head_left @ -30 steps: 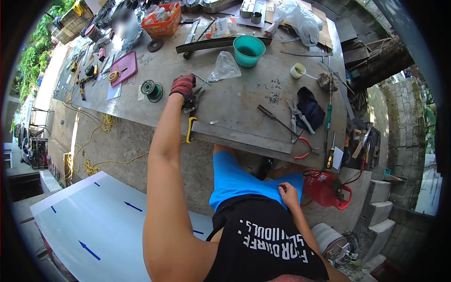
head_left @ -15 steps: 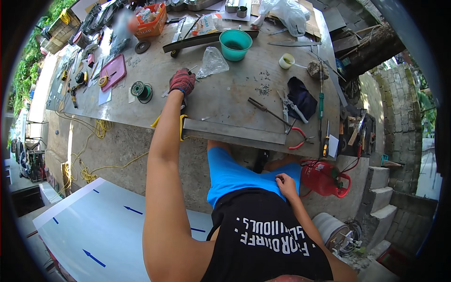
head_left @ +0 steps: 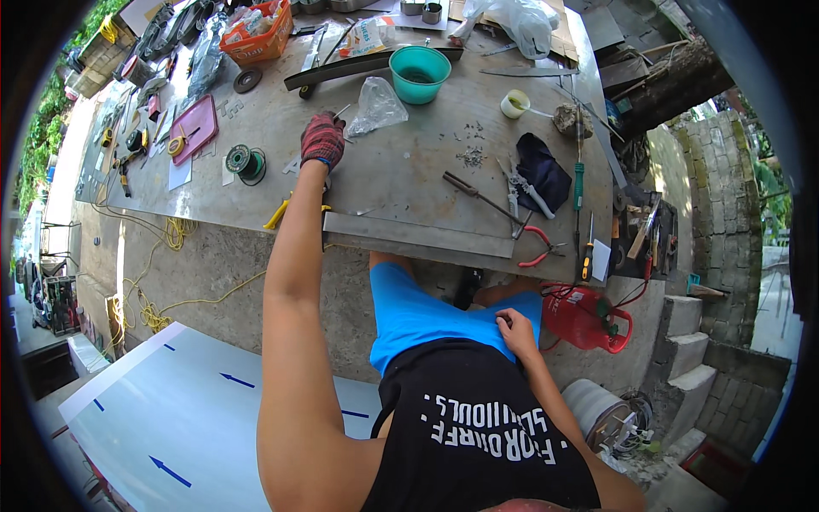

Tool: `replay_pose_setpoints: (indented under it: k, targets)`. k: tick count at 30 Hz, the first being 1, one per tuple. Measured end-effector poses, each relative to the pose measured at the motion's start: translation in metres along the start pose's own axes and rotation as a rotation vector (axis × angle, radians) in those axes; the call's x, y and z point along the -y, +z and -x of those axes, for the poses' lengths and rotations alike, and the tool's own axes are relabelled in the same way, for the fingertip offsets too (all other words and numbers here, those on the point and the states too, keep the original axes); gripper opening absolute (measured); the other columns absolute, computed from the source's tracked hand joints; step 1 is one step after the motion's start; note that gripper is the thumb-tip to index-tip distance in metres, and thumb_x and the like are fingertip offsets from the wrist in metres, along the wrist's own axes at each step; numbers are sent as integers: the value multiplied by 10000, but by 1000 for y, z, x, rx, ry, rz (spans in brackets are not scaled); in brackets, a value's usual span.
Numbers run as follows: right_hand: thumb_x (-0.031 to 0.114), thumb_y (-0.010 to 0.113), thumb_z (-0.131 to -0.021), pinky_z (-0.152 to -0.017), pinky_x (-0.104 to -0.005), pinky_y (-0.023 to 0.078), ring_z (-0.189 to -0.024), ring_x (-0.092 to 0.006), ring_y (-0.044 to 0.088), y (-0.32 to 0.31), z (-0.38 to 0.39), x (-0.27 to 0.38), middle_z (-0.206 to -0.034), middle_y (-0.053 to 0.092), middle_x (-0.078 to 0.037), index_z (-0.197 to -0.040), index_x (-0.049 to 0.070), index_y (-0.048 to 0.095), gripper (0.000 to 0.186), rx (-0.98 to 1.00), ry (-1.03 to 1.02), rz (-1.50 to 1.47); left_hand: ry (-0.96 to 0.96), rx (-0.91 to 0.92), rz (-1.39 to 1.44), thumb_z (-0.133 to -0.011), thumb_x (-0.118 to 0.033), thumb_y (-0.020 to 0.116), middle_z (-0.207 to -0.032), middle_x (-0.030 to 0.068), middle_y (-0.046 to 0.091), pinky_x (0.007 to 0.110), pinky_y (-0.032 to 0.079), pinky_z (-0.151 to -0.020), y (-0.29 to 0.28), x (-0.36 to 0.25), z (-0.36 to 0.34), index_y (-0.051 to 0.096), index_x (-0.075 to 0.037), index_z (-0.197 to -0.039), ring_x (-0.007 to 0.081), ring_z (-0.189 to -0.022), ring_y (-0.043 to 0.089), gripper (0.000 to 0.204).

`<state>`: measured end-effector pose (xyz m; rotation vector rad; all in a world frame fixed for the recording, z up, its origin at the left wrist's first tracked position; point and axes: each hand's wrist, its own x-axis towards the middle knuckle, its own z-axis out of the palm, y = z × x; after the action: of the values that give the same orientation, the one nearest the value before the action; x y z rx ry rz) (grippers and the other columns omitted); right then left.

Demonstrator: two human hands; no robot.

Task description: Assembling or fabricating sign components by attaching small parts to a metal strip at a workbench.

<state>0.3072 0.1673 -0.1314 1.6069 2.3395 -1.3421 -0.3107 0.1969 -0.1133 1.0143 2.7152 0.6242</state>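
Observation:
My left hand [head_left: 322, 139], in a red-and-dark glove, is on the metal table [head_left: 392, 162], fingers curled over something I cannot make out; a thin metal piece [head_left: 342, 110] shows by its fingertips. Yellow-handled tool [head_left: 276, 212] lies partly under that forearm. A spool of green wire [head_left: 241, 161] is left of the glove, a crumpled clear bag [head_left: 377, 109] right of it. My bare right hand [head_left: 515, 333] rests on my blue shorts, fingers slightly bent and apart, holding nothing visible.
A teal tub [head_left: 420, 72] and orange basket [head_left: 254, 43] stand farther back. Pliers [head_left: 537, 247], screwdrivers [head_left: 588, 256] and a dark cloth [head_left: 542, 171] lie right. A red gas cylinder [head_left: 580, 320] stands below. Yellow cords [head_left: 158, 316] and a pale sheet [head_left: 171, 418] are left.
My gloved left hand has shifted forward and turned, covering more of the dark tool beneath it. More of the yellow handles shows beside my forearm. The view has shifted slightly.

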Motion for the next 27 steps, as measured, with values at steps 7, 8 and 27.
replay_pose_setpoints:
  k: [7,8,27]
  targets:
    - [84,656,-943,-727,-317,542,-775,-218,683,-23,-33,99,-955,713,-137,-1080,2,705,168,35,-256,-46,-126,-64,948,-1050,-324,536,-911,76,687,361,513,-759,-26,7,34,623,-78,-1089,223,-845,645,263]
    - [72,650,-947,-734,-307,539,-777,-210,678,-28,-43,121,-952,706,-132,-1074,-4,701,157,16,-312,-49,-129,-64,950,-1050,-324,536,-911,76,687,361,513,-759,-29,-1,50,623,-78,-1089,223,-845,645,263]
    - [16,585,-859,-859,-430,557,-970,-377,718,59,-362,396,-972,718,-262,-1026,-45,725,225,-11,-593,291,-600,149,1843,-1078,-313,541,-715,-38,447,231,333,-513,-4,-25,313,605,-113,-1137,74,-592,405,218]
